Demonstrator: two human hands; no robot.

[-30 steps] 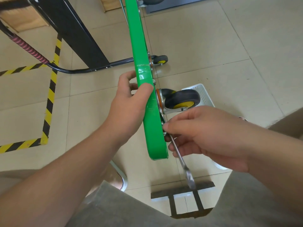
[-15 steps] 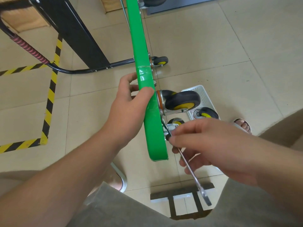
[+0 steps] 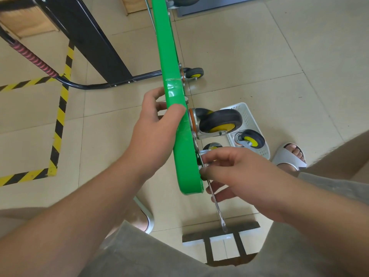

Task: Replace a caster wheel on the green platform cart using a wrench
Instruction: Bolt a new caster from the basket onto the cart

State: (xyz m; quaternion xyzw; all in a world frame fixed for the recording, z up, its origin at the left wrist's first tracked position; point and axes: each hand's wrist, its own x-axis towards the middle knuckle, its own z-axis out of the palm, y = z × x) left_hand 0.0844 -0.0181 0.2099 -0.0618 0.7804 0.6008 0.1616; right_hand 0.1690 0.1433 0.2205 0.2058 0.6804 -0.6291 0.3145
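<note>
Seemingly mid bolt-turn: pinching thin silver wrench (image 3: 218, 210), swung back toward lower centre, in curled right hand (image 3: 239, 176); gripping edge of green metal platform cart (image 3: 165, 56) with left hand (image 3: 153, 134).

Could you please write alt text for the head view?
A person's left hand grips the edge of a green platform cart tipped on its side, while the right hand holds a wrench beside the mounted caster. A spare caster lies in a white basket.

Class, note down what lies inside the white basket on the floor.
One loose caster wheel, black tyre, yellow hub, lies in the white basket. The mounted caster and the right hand cover part of it, so anything there is hidden.
</note>
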